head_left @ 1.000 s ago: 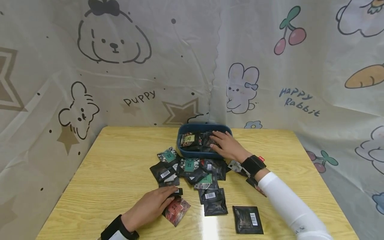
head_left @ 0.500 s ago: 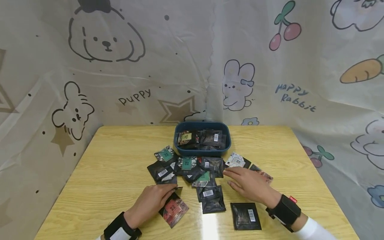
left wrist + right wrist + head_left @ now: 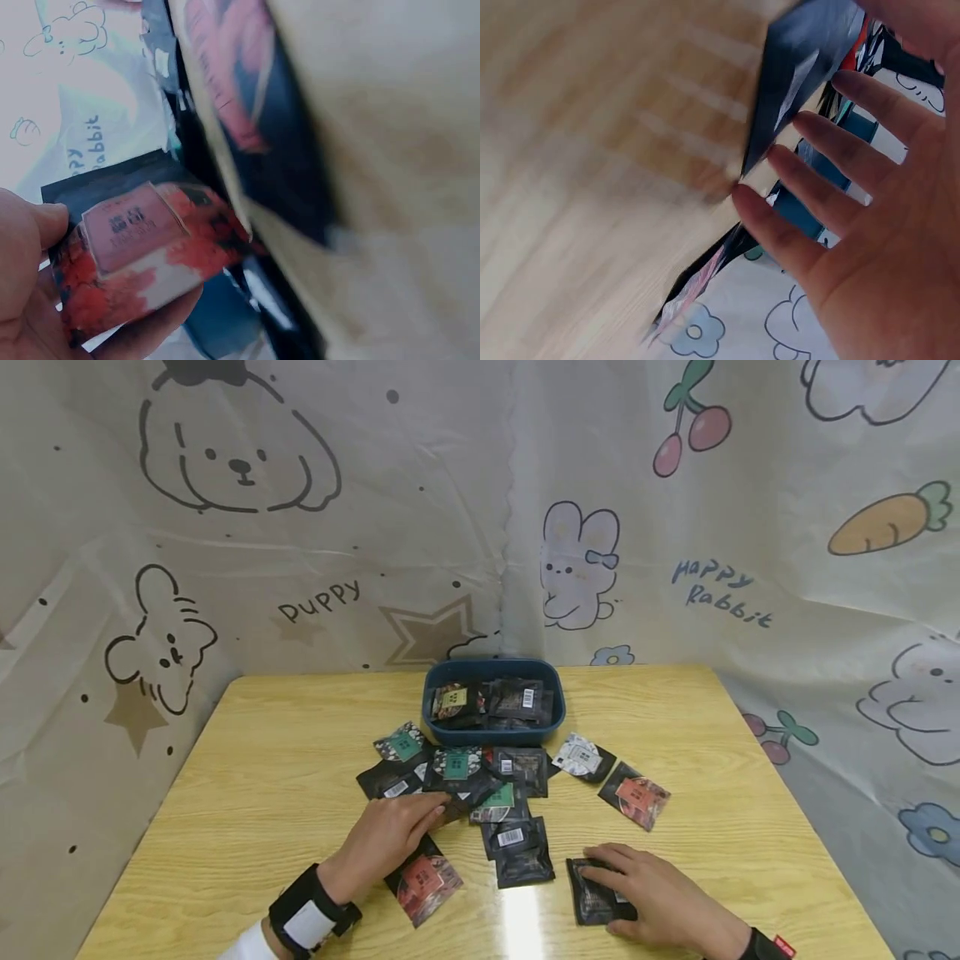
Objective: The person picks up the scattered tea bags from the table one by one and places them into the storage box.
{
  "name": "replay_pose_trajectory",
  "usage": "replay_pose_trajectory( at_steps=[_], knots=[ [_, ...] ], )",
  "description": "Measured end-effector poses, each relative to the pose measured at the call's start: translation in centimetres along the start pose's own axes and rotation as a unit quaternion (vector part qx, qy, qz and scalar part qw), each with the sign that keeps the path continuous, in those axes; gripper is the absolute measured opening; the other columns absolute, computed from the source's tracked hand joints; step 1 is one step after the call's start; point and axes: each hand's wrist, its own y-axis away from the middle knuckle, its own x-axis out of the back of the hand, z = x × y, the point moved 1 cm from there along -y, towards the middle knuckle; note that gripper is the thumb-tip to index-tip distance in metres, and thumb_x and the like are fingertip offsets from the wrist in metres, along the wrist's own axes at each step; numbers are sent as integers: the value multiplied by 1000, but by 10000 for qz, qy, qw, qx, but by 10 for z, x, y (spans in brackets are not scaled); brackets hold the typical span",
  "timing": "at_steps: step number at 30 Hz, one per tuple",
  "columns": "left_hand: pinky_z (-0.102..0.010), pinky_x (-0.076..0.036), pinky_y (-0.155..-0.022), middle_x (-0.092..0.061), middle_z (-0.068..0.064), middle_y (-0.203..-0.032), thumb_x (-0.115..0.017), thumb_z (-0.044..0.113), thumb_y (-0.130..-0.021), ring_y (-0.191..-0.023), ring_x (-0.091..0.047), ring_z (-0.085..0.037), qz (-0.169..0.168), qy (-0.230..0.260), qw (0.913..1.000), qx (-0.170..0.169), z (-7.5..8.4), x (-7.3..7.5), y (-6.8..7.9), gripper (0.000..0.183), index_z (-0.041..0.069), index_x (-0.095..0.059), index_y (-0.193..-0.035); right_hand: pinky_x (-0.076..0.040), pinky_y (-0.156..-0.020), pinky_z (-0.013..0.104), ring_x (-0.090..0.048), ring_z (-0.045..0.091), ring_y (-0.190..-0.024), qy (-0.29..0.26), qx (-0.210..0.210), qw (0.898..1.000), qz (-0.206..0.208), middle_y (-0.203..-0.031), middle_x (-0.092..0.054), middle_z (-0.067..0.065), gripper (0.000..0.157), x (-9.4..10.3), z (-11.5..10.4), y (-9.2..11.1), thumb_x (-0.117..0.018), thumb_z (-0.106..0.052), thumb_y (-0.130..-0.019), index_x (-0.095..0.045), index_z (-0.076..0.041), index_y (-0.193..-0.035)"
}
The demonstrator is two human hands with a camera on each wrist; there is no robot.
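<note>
In the left wrist view, my left hand (image 3: 22,262) pinches a flat black sachet (image 3: 139,225) with a pink label and red print between thumb and fingers. In the head view that left hand (image 3: 386,843) hovers at the near left of the sachet pile and mostly hides what it holds. A red-printed sachet (image 3: 423,881) lies on the table just below it. My right hand (image 3: 652,893) spreads over a black sachet (image 3: 592,897) lying barcode side up at the front right. Its fingers (image 3: 855,154) are extended and touch the sachet's edge in the right wrist view.
A blue bin (image 3: 558,714) with several sachets inside stands at the table's back. Overlapping sachets (image 3: 457,764) are heaped before it, with a short row (image 3: 525,864) running forward. A white-printed sachet (image 3: 581,756) and a red-printed sachet (image 3: 637,797) lie to the right.
My right hand has come back from the bin to the black sachet at the front right. A black barcoded sachet lies in the bin where that hand was. My left hand has shifted slightly forward.
</note>
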Motion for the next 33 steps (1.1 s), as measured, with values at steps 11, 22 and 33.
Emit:
replay_pose_trajectory(
  at_steps=[11, 22, 33],
  knots=[
    [-32, -54, -68, -64, 4, -108, -55, 28, -93, -86, -58, -5, -586, -175, 9981, 15, -5, -9, -21, 29, 19, -59, -121, -52, -80, 42, -51, 28, -111, 416, 90, 9965, 720, -126, -53, 9, 50, -5, -11, -6, -61, -8, -82, -51, -17, -131],
    [-28, -49, -61, -64, 3, -99, -64, 15, -87, -79, -55, -4, -1035, 207, 9933, 461, -14, -6, -9, 45, 16, -51, -130, -54, -71, 31, -58, 12, -96, 497, -67, 9846, 1678, -112, -62, -2, 46, 25, -8, -8, -64, -2, -82, -56, -20, -123],
    [-38, -53, -77, -61, 1, -115, -53, 45, -91, -98, -57, -12, -756, -123, 9967, 279, -4, -3, -9, 42, 19, -57, -124, -54, -66, 34, -60, 13, -86, 728, 38, 9756, 2072, -101, -65, 1, 44, 82, 15, -51, -67, -5, -82, -57, -17, -123]
  ],
)
